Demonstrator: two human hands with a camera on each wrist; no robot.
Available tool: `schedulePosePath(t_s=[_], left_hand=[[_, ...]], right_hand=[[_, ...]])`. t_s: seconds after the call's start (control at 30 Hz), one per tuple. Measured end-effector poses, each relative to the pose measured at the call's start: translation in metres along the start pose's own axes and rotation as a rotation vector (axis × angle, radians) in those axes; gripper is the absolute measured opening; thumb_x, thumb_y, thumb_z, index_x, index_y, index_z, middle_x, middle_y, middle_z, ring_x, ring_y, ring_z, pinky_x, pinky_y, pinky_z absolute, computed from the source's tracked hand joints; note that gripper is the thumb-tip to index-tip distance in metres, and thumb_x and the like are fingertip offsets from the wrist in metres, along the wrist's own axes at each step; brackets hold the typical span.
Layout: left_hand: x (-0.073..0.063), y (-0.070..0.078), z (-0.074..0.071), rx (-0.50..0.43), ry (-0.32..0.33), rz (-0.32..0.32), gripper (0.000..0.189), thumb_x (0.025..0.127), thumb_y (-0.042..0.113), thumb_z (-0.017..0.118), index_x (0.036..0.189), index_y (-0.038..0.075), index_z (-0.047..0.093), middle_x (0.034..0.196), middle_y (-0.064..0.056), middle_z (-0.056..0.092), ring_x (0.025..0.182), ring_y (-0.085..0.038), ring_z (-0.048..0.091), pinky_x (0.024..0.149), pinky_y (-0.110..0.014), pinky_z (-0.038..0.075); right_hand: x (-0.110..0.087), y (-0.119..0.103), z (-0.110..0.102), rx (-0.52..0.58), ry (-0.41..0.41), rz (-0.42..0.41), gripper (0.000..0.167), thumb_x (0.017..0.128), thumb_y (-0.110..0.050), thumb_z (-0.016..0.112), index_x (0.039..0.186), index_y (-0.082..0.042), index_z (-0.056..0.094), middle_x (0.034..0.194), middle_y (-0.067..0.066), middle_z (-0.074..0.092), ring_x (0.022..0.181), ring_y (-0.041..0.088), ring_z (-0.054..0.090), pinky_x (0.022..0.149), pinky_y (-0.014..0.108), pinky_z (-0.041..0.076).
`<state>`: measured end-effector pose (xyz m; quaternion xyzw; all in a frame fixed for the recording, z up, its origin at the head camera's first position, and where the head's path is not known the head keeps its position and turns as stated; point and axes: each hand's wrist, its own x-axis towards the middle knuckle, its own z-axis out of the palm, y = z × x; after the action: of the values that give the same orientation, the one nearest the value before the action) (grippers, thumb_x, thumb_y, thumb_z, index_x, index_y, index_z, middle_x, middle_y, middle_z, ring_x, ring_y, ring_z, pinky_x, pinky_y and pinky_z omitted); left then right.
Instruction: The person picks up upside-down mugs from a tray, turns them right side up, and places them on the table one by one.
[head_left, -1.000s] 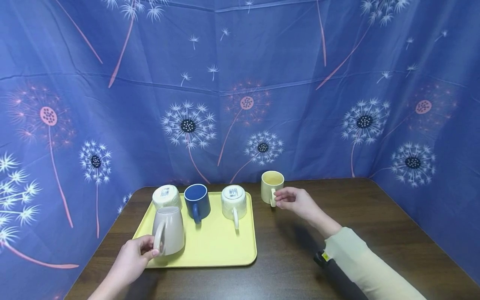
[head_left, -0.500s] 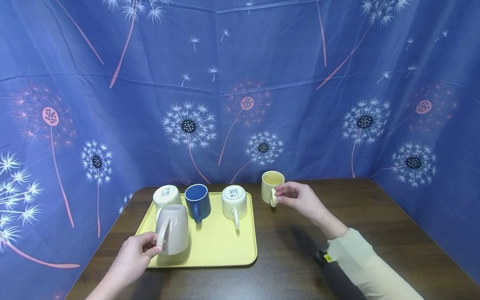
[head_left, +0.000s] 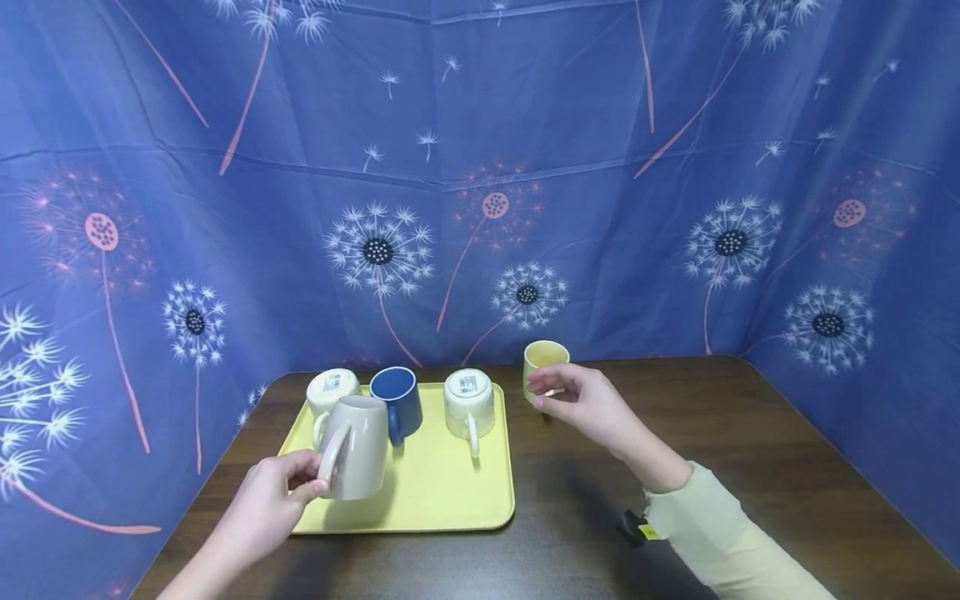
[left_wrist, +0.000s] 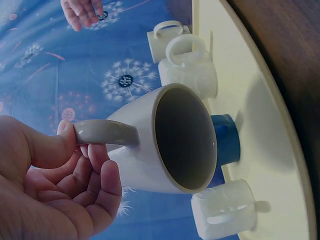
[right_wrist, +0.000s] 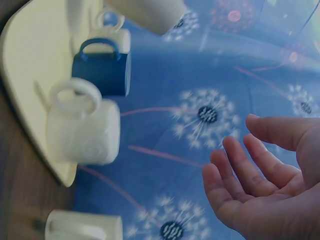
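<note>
My left hand [head_left: 262, 508] pinches the handle of a light grey mug [head_left: 360, 450], holding it above the yellow tray [head_left: 442, 508]. The mug is upside down; in the left wrist view its dark hollow mouth [left_wrist: 186, 140] faces the tray side. My right hand [head_left: 588, 406] hovers in front of a pale yellow mug [head_left: 534, 379] on the table and hides its handle. The right wrist view has these fingers [right_wrist: 250, 175] loosely bent with nothing between them, apart from the pale yellow mug [right_wrist: 85, 227].
On the tray's back part stand a white mug [head_left: 330, 390] upside down at left, a blue mug [head_left: 405, 412] upright, and another upside-down white mug [head_left: 468, 408] at right. A blue patterned cloth [head_left: 600, 208] hangs behind the brown table [head_left: 540, 517].
The grey mug has risen slightly and moved right, tilting in my left hand. My right hand has moved left from beside the pale yellow mug's handle to in front of it.
</note>
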<state>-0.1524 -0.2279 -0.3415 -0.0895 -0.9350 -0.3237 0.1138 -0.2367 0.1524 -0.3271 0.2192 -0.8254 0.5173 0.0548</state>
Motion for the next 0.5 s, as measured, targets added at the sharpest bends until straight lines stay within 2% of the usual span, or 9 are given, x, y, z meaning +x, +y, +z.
schedulePosePath(t_s=[0.13, 0.27, 0.5], left_hand=[[0.0, 0.005, -0.002, -0.005, -0.014, 0.009, 0.013, 0.078, 0.004, 0.071, 0.08, 0.016, 0.066, 0.069, 0.011, 0.061, 0.068, 0.0, 0.052, 0.064, -0.023, 0.044], [0.002, 0.011, -0.003, -0.015, -0.029, 0.025, 0.013, 0.078, 0.004, 0.071, 0.081, 0.016, 0.066, 0.07, 0.011, 0.062, 0.069, 0.0, 0.052, 0.065, -0.023, 0.044], [0.008, 0.023, -0.003, -0.05, -0.067, 0.036, 0.011, 0.08, 0.004, 0.07, 0.082, 0.014, 0.066, 0.073, 0.009, 0.064, 0.071, -0.001, 0.054, 0.066, -0.024, 0.045]], right_hand=[[-0.002, -0.014, 0.007, 0.028, -0.031, -0.049, 0.031, 0.082, -0.007, 0.071, 0.111, -0.001, 0.064, 0.104, 0.014, 0.068, 0.096, 0.025, 0.065, 0.076, 0.026, 0.054], [-0.004, -0.024, 0.014, 0.032, -0.047, -0.115, 0.031, 0.081, -0.006, 0.071, 0.111, 0.001, 0.064, 0.104, 0.013, 0.067, 0.097, 0.027, 0.064, 0.081, 0.029, 0.054], [-0.01, -0.037, 0.02, -0.012, -0.045, -0.185, 0.033, 0.079, -0.012, 0.075, 0.111, -0.009, 0.065, 0.108, 0.006, 0.067, 0.099, 0.015, 0.062, 0.083, 0.031, 0.053]])
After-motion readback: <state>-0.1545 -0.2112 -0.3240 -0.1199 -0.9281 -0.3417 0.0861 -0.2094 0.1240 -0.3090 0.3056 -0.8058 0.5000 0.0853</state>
